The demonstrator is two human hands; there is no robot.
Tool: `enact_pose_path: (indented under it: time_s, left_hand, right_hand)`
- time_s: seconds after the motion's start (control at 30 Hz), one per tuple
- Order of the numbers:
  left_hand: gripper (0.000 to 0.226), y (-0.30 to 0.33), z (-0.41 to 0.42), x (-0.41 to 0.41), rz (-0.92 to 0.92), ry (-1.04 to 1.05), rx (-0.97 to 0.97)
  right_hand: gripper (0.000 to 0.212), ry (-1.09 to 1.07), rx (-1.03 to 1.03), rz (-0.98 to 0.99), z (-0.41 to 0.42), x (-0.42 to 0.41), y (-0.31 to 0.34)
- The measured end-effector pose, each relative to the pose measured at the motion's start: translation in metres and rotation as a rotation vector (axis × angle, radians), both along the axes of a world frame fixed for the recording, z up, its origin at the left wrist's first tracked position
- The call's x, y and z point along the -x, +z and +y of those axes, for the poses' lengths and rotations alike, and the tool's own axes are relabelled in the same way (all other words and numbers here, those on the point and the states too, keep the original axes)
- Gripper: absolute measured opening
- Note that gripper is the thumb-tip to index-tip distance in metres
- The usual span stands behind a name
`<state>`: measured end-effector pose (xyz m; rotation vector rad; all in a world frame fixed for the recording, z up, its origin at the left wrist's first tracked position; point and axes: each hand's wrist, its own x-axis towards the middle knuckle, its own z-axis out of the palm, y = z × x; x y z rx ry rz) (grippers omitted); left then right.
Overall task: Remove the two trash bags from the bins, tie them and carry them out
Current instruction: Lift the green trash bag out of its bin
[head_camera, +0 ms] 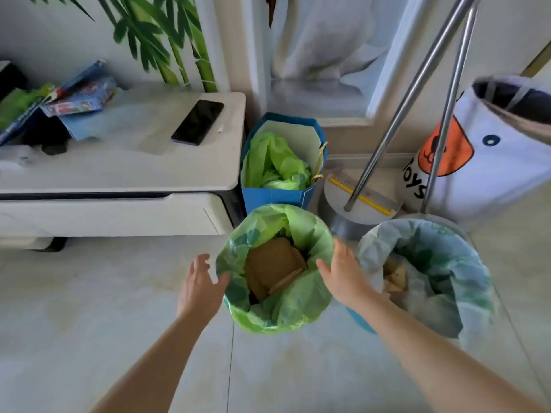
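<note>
**Trash bags sit in two bins on the floor**

Trash bags line both bins side by side on the pale tiled floor (89, 308). The green trash bag (298, 311) stands in the middle, folded over its bin's rim, with brown cardboard (272, 265) inside. Just to its right, the pale blue-white trash bag (465, 281) lines a blue bin (362, 321) and holds crumpled paper scraps. Behind the green one stands a blue paper bag (275, 196) with loose green plastic stuffed in it. A white toy bag (501, 171) sits at far right, with two metal poles (411, 90) leaning in front of it. On the left, a white tabletop (125, 162) carries a black phone (197, 122) and some books (77, 96).

The left hand (198, 286) hovers at the green bag's left edge, its grip apart with fingers spread. The right hand (343, 274) rests over the bag's right rim, grip also apart, holding nothing.
</note>
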<state>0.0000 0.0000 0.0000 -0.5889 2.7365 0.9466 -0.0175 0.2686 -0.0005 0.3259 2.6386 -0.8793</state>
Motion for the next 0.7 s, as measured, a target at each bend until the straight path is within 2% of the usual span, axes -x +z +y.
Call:
enact_pose_path:
  time_s: [0.1, 0.13, 0.23, 0.37, 0.4, 0.53, 0.7]
  left_hand:
    - [0.085, -0.026, 0.000, -0.001, -0.201, 0.211, -0.417]
    - [0.085, -0.030, 0.000, 0.000, -0.248, 0.267, -0.531]
    - [0.068, -0.044, 0.000, -0.005, -0.296, 0.338, -0.674]
    - [0.052, -0.036, 0.009, -0.018, -0.264, 0.332, -0.741]
    - [0.051, -0.033, 0.011, -0.021, -0.265, 0.323, -0.737]
    - [0.046, -0.027, 0.006, -0.032, -0.283, 0.378, -0.764]
    - [0.032, -0.014, -0.006, -0.035, -0.286, 0.441, -0.824]
  right_hand:
    - [0.072, -0.212, 0.109, -0.075, 0.001, 0.001, -0.012]
    - [0.073, -0.265, 0.124, -0.129, 0.002, 0.000, -0.013]
    - [0.071, -0.417, 0.324, -0.242, 0.001, -0.006, -0.022]
    - [0.051, -0.589, 0.677, -0.334, 0.008, -0.013, -0.056]
    - [0.043, -0.606, 0.724, -0.352, 0.002, -0.018, -0.044]
    - [0.012, -0.605, 0.748, -0.348, -0.003, -0.033, -0.020]
    - [0.014, -0.627, 0.784, -0.374, 0.001, -0.037, -0.011]
